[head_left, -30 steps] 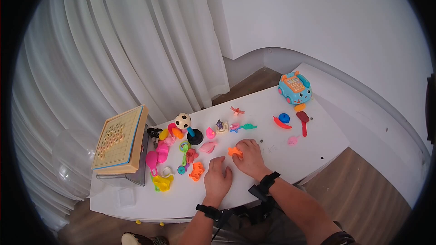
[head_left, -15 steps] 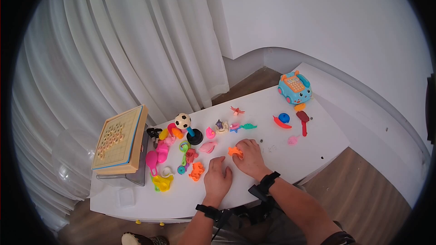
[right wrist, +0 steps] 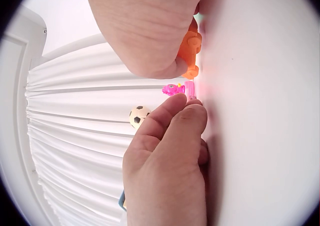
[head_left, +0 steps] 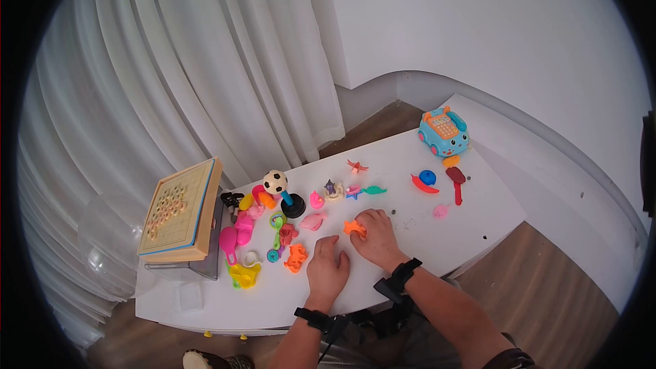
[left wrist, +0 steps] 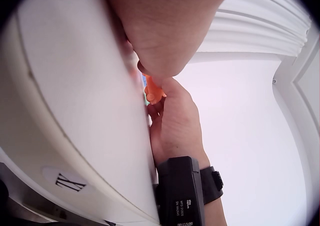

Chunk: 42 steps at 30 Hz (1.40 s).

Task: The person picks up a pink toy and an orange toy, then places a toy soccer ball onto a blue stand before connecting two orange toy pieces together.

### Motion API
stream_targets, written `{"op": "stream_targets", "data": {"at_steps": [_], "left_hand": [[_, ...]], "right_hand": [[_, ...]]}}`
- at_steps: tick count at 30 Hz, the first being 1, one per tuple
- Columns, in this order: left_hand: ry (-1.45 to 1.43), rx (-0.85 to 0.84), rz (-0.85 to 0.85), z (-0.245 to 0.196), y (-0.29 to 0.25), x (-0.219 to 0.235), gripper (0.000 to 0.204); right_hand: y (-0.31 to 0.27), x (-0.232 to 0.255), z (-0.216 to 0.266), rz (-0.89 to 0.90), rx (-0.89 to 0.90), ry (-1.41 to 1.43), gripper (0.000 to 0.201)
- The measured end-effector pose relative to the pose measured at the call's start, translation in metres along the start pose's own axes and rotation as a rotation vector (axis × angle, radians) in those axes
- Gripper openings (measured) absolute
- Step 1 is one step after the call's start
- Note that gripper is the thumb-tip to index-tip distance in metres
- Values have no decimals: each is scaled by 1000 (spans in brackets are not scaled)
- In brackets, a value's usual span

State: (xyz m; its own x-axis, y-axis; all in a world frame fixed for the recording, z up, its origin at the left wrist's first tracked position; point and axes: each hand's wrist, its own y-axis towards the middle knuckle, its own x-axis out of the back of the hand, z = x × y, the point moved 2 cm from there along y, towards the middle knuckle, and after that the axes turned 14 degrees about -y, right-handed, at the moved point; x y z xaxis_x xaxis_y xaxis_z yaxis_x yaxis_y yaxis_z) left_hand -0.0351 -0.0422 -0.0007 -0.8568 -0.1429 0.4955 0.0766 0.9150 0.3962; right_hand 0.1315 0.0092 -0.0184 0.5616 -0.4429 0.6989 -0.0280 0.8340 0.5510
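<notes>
My right hand (head_left: 374, 238) rests low over the white table, its thumb and fingers pinching a small orange plastic toy (head_left: 353, 228). Rounded knobs along that toy's edge show in the right wrist view, while the hand covers the rest. Just to the left lies my left hand (head_left: 328, 270), fingers loosely bent and holding nothing. A second orange toy (head_left: 296, 258) with a notched outline sits left of the left hand. Beyond the hands are a pink shell-shaped toy (head_left: 313, 222) and a pink figure (head_left: 316, 199).
Left of the hands are a football on a black-based stand (head_left: 293, 206), a yellow toy (head_left: 245, 275), a pink spoon-like toy (head_left: 228, 244) and a tilted chess box (head_left: 181, 212). A blue toy telephone (head_left: 444, 133) stands far right, near a red toy hammer (head_left: 456, 184).
</notes>
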Motion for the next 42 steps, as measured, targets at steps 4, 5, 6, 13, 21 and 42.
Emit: {"op": "stream_targets", "data": {"at_steps": [4,5,6,13,21,42], "left_hand": [[3,-12,-6,2,0,0,39],[3,-12,-6,2,0,0,39],[4,-11,-9,1,0,0,39],[-3,-8,-13,-1,0,0,38],[5,-5,-14,-1,0,0,38],[37,9,11,-2,1,-1,44]], "right_hand": [[1,2,2,-30,4,-6,25],[1,2,3,-27,3,-9,25],[1,2,3,-23,1,-11,25],[1,4,4,-19,4,-1,26],[2,6,5,-44,4,23,19],[0,7,7,44,32,-79,28]]}}
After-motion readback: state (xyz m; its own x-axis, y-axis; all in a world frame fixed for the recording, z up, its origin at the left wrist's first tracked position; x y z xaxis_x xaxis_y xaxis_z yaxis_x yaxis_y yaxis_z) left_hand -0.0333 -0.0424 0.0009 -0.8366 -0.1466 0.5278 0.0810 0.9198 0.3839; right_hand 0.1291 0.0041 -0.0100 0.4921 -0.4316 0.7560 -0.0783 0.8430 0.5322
